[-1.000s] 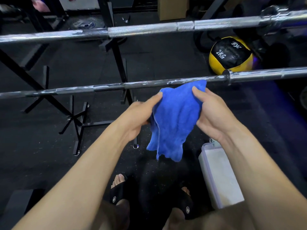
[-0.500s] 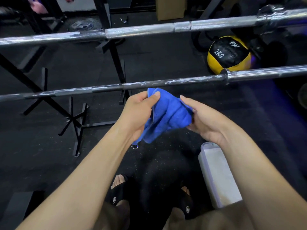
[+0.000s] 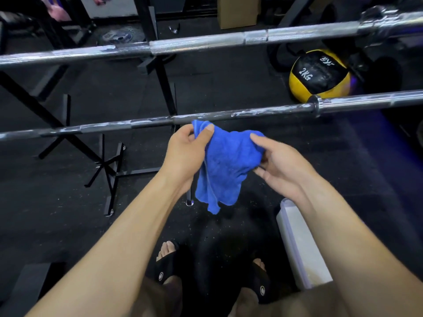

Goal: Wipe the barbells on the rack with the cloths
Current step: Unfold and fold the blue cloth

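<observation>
Since a moment ago the cloth (image 3: 225, 165) has opened out, hanging limp just near the near bar (image 3: 229, 115), left hand (image 3: 187, 152) pinching its top corner, right hand (image 3: 281, 163) gripping its right edge.

Both barbells' (image 3: 229, 40) ends — cut off — right fingertips behind cloth (image 3: 226, 165).

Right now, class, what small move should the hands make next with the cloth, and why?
Probably lift the cloth onto the near bar just above it. Both the left hand and right hand grip it, and white smears show along that bar.
</observation>
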